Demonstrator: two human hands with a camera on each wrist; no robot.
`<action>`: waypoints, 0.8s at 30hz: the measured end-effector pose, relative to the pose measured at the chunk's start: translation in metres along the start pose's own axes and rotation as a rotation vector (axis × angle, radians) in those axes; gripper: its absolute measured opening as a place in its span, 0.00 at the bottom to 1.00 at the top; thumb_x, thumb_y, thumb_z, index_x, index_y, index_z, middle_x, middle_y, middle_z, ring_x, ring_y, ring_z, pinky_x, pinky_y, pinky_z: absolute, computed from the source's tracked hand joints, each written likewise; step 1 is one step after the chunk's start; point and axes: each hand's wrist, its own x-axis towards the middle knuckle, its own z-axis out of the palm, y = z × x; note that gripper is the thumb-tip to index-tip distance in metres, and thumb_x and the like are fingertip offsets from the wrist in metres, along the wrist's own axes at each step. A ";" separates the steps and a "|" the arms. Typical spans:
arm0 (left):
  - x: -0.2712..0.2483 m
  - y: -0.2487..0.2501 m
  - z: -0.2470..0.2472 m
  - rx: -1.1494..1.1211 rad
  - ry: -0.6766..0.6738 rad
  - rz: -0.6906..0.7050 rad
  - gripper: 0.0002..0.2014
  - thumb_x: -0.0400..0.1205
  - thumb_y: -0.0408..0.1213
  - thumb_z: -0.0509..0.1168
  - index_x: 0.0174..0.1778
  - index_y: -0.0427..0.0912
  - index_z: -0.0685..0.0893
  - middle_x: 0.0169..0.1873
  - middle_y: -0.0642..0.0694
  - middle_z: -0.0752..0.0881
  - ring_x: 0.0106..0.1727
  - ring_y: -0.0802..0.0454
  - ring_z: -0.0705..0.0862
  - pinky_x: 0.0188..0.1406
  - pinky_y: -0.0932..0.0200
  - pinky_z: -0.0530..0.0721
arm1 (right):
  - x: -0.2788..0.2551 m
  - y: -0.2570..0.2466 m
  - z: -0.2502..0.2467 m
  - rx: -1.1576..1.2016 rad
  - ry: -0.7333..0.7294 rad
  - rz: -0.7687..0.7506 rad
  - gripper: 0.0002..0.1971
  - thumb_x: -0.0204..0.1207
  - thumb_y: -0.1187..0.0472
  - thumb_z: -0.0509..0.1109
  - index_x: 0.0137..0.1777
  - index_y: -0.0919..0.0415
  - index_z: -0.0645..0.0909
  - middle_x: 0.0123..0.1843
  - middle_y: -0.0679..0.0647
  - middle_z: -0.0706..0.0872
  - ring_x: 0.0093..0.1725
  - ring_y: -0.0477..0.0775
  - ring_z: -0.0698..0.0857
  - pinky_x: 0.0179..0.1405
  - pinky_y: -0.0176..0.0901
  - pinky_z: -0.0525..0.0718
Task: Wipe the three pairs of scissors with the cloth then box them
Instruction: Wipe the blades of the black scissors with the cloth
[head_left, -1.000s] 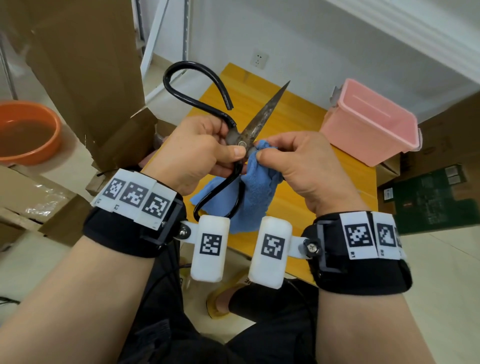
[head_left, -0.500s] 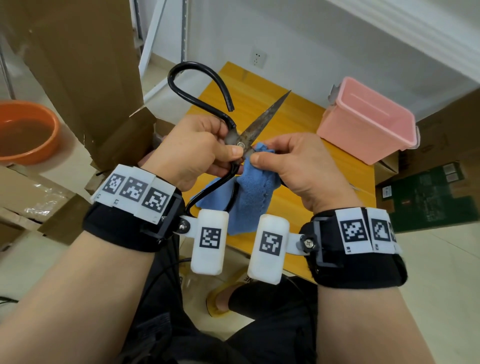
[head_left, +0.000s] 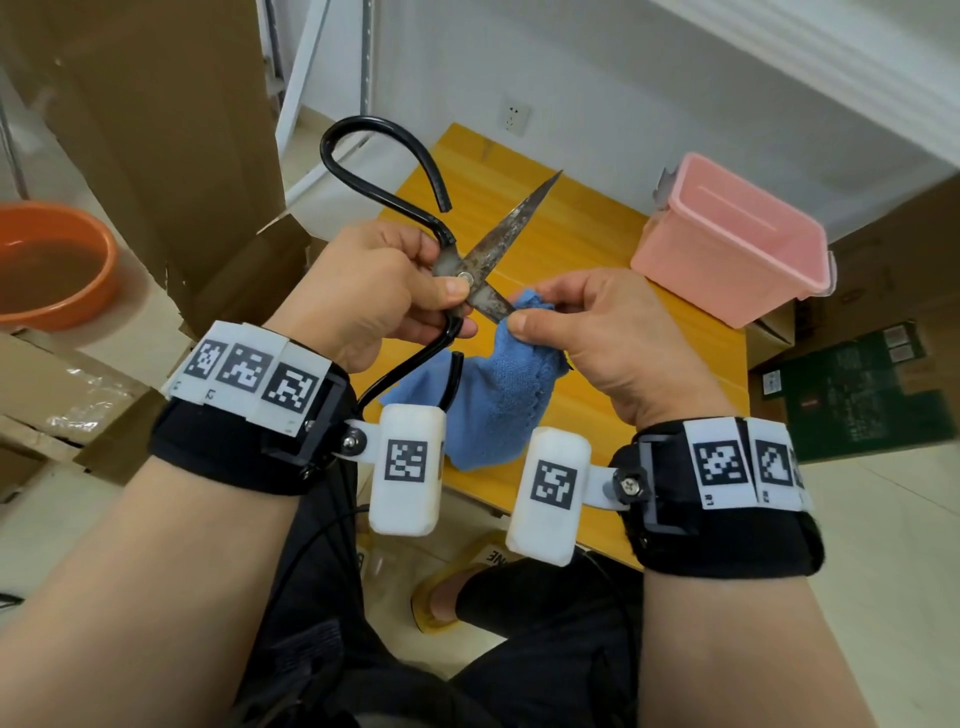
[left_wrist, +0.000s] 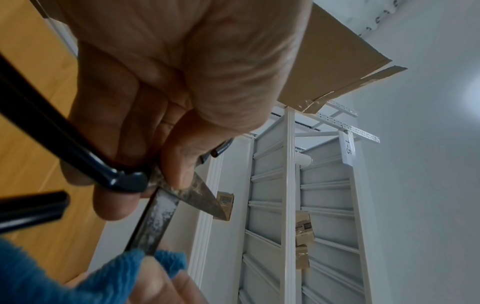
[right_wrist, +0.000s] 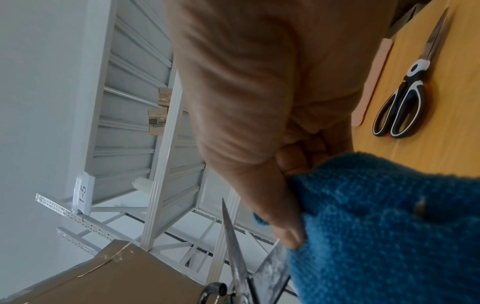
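Above the desk's (head_left: 587, 234) near edge the left hand (head_left: 374, 291) grips the old black-handled scissors (head_left: 483, 260) at the pivot, blades agape, while the right hand (head_left: 597, 332) pinches the blue cloth (head_left: 493, 405) round the lower blade, so wiping looks underway, next drawing toward the tip; the pink box (head_left: 727, 244) waits at the far right corner.

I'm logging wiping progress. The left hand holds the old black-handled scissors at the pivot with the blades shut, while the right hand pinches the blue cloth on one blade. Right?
Not quite: the blades are spread open, crossing at the pivot, as the head view shows. The rest stands: the left hand holds the black-handled scissors at the pivot, while the right hand pinches the blue cloth on one blade.
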 end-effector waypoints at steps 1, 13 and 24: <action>0.000 0.000 -0.001 0.000 0.001 0.001 0.13 0.79 0.18 0.67 0.55 0.36 0.76 0.46 0.26 0.81 0.30 0.41 0.92 0.19 0.63 0.82 | -0.001 0.000 -0.001 0.000 -0.004 -0.005 0.07 0.73 0.69 0.79 0.51 0.63 0.90 0.40 0.55 0.91 0.32 0.40 0.87 0.29 0.32 0.82; 0.004 -0.003 -0.012 -0.047 0.035 -0.005 0.13 0.79 0.20 0.68 0.58 0.33 0.78 0.35 0.35 0.88 0.33 0.38 0.92 0.25 0.56 0.87 | -0.005 0.008 -0.006 -0.016 -0.046 -0.030 0.08 0.74 0.70 0.78 0.49 0.58 0.90 0.39 0.52 0.92 0.34 0.40 0.88 0.34 0.31 0.83; 0.010 -0.015 -0.023 -0.058 0.048 -0.094 0.01 0.83 0.26 0.66 0.49 0.33 0.80 0.32 0.40 0.89 0.36 0.46 0.93 0.30 0.58 0.90 | -0.011 0.012 -0.013 0.247 0.021 -0.061 0.10 0.76 0.72 0.75 0.52 0.57 0.87 0.44 0.58 0.92 0.43 0.52 0.89 0.50 0.49 0.87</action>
